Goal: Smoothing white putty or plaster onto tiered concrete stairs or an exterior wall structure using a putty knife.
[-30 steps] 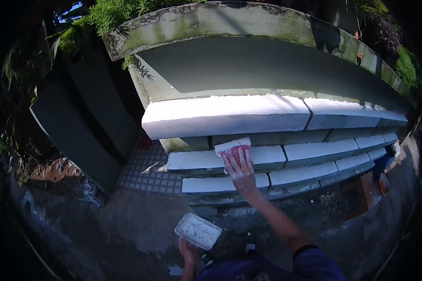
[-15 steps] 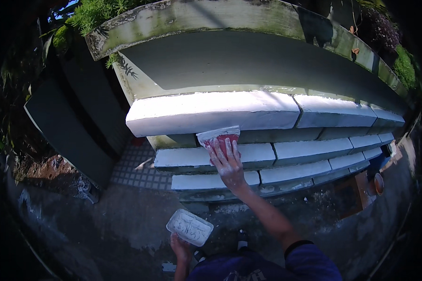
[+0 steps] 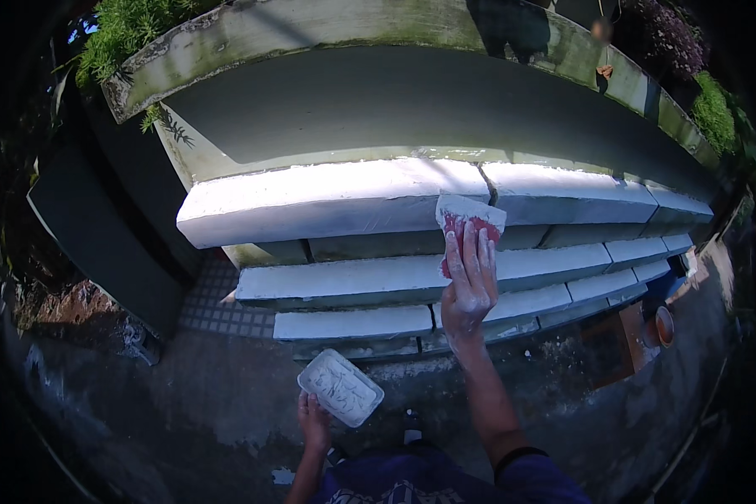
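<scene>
My right hand [image 3: 470, 281], dusted with white, grips a red putty spreader [image 3: 483, 227]. White paste coats the spreader's broad edge. That edge overlaps the front face of the topmost white ledge [image 3: 311, 210], just left of the dark joint between two blocks; whether it touches cannot be made out. Low in the view, my left hand [image 3: 313, 424] holds a shallow rectangular tub [image 3: 341, 388] by its left side. Streaky white paste covers the tub's inside. Some left fingers are hidden beneath the tub.
Lower white ledges [image 3: 353, 323] run below the top one. A mossy planter edge [image 3: 328, 38] overhangs the grey wall. At left are a dark panel [image 3: 92, 227] and checkered paving [image 3: 214, 307]. An orange-brown bowl [image 3: 664, 326] stands at far right.
My right hand has carried the spreader rightward along the top ledge and slightly up, close to the joint. The view has shifted a little to the right. My left hand keeps holding the tub.
</scene>
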